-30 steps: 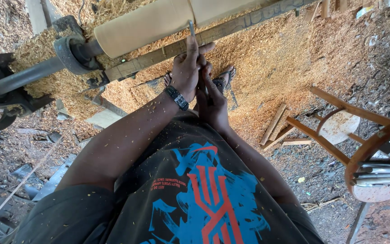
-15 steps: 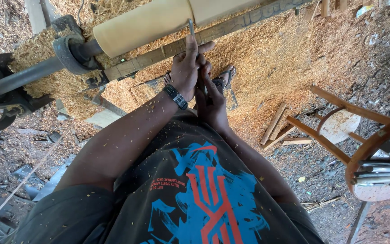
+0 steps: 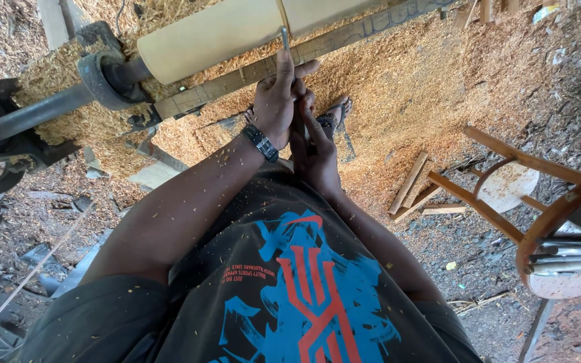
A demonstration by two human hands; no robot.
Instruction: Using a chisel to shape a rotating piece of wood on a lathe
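My left hand [image 3: 278,101] is clamped round the shaft of a thin metal turning tool [image 3: 285,37], the thumb pushed out toward 2 o'clock and the knuckles resting on the long wooden tool rest [image 3: 237,77]. A black wristwatch [image 3: 260,142] sits on that wrist. My right hand [image 3: 317,156] is just behind it, toward 6 o'clock, fingers closed on the lower end of the same tool, which I cannot see past my grip. The tool's tip points to 12 o'clock and touches the pale wooden cylinder [image 3: 216,33] mounted on the lathe, at a narrow groove cut round it. The cylinder lies slanted, its left end meeting a dark metal disc and shaft [image 3: 99,77] at about 10 o'clock. Sawdust [image 3: 425,94] is heaped thick on the ground beyond the rest and out to 2 o'clock. My sandalled foot [image 3: 336,111] shows just beyond my hands. At 3 o'clock stands a wooden chair [image 3: 506,181], with loose wooden slats [image 3: 411,183] lying beside it on the ground.
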